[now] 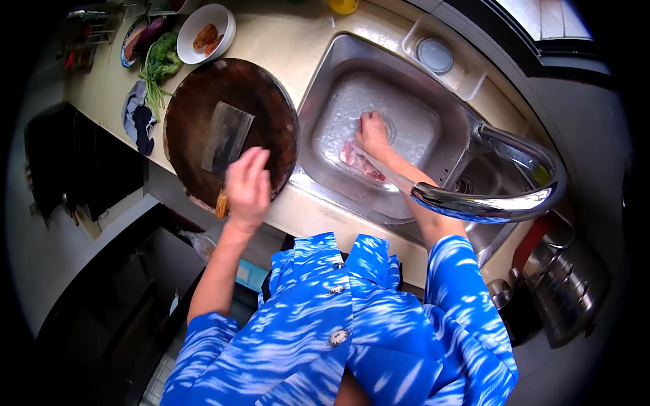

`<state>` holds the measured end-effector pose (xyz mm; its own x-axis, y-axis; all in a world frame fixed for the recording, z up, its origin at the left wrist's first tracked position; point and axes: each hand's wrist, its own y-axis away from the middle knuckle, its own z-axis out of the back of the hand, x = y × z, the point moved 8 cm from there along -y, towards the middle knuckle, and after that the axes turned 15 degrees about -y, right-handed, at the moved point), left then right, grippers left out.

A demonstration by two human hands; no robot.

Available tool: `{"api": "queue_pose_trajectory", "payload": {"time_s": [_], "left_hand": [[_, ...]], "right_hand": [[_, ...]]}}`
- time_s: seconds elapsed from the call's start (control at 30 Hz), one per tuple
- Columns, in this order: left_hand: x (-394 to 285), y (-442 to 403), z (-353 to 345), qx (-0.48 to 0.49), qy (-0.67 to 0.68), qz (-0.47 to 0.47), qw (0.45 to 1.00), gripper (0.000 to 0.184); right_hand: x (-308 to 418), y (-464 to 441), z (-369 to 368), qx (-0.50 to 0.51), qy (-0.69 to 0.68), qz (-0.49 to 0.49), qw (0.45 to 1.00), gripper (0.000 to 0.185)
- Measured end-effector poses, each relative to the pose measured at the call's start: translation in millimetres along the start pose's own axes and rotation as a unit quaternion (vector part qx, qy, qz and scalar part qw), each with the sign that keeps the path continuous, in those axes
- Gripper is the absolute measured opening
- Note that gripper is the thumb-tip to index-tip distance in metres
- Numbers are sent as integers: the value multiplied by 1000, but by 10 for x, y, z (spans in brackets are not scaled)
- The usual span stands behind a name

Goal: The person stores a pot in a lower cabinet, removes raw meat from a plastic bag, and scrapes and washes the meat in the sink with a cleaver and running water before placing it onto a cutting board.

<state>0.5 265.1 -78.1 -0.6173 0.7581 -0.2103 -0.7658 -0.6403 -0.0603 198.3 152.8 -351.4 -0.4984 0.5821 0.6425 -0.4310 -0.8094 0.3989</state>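
A round dark wooden chopping board [193, 101] lies on the counter, with a cleaver [227, 135] flat on it. The cleaver's wooden handle [222, 203] juts past the near edge. My left hand [248, 188] hovers beside that handle, fingers stretched out and holding nothing, slightly blurred. Down in the steel sink [325, 88], my right hand [372, 135] is closed on a piece of raw red meat [362, 162]; its fingertips are partly hidden. Water streams from the curved faucet [487, 203] onto the meat and splashes over the basin floor.
Behind the board stand a white bowl [227, 37] with brownish-red food, some broccoli [162, 57] and a patterned plate [128, 51]. A dark and grey cloth [139, 118] lies at the counter's edge. A lidded round container [434, 55] sits behind the sink. Knives in a rack [562, 284] are at right.
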Motion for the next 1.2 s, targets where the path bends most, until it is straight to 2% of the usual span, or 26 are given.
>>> {"api": "queue_pose_trajectory", "payload": {"time_s": [0.03,0.07,0.1,0.13,0.17,0.2,0.27,0.3,0.33,0.37,0.4,0.43,0.5,0.57,0.6,0.67,0.7,0.73,0.8,0.93,1.0,1.07,1.2], "left_hand": [[-129,-15,-198,47,77,3,996,35],[-286,-2,-427,93,154,5,984,35],[-410,-2,-619,107,217,65,968,37],[-539,22,-846,120,279,124,945,39],[-587,144,-1228,126,264,160,943,41],[-592,287,-1652,134,249,194,939,43],[-469,569,-2423,249,260,424,831,42],[-444,507,-2530,249,263,424,830,42],[-562,598,-2779,280,464,500,676,41],[-792,663,-2936,294,630,541,472,40],[-809,663,-2977,297,631,542,469,40],[-800,644,-3014,295,634,541,467,37],[-722,577,-3080,290,640,537,467,32],[-673,575,-3112,287,643,535,467,29],[-662,575,-3125,285,645,534,467,29],[-697,555,-3080,297,658,524,451,34],[-730,541,-3054,309,672,512,437,39],[-723,557,-3074,309,670,513,438,39],[-776,599,-3122,329,671,512,423,40],[-789,650,-3164,311,672,530,413,42],[-734,675,-3170,291,640,548,453,40],[-674,729,-3246,291,615,559,474,37],[-547,764,-3129,276,526,610,525,32]], "right_hand": [[55,40,32,-15,-104,-25,994,24],[117,78,-4,-12,-104,-25,994,24],[72,130,-79,0,-224,-88,971,19],[19,196,-179,11,-338,-150,929,15],[-143,357,-490,49,-481,-288,827,9],[-190,441,-561,48,-480,-291,826,9],[-207,603,-643,51,-555,-265,787,9],[-162,674,-668,72,-607,-233,757,9],[-86,792,-524,70,-605,-234,758,9],[159,894,-212,64,-654,-207,725,19],[306,953,-19,57,-700,-180,688,32],[278,966,1,56,-699,-181,690,32],[288,870,137,71,-595,-93,795,39],[221,805,146,77,-537,-51,838,43],[28,744,130,28,-467,-103,878,48],[-142,689,200,-18,-393,-156,906,52],[-181,663,194,37,-240,-159,957,55],[-203,660,191,90,-81,-156,980,59],[-215,679,139,120,-60,-139,981,62],[-306,626,74,170,-68,-180,966,69],[-384,584,64,201,-62,-197,958,71],[-446,601,-88,295,-74,-201,931,66],[-421,689,-293,273,-104,-164,942,52]]}}
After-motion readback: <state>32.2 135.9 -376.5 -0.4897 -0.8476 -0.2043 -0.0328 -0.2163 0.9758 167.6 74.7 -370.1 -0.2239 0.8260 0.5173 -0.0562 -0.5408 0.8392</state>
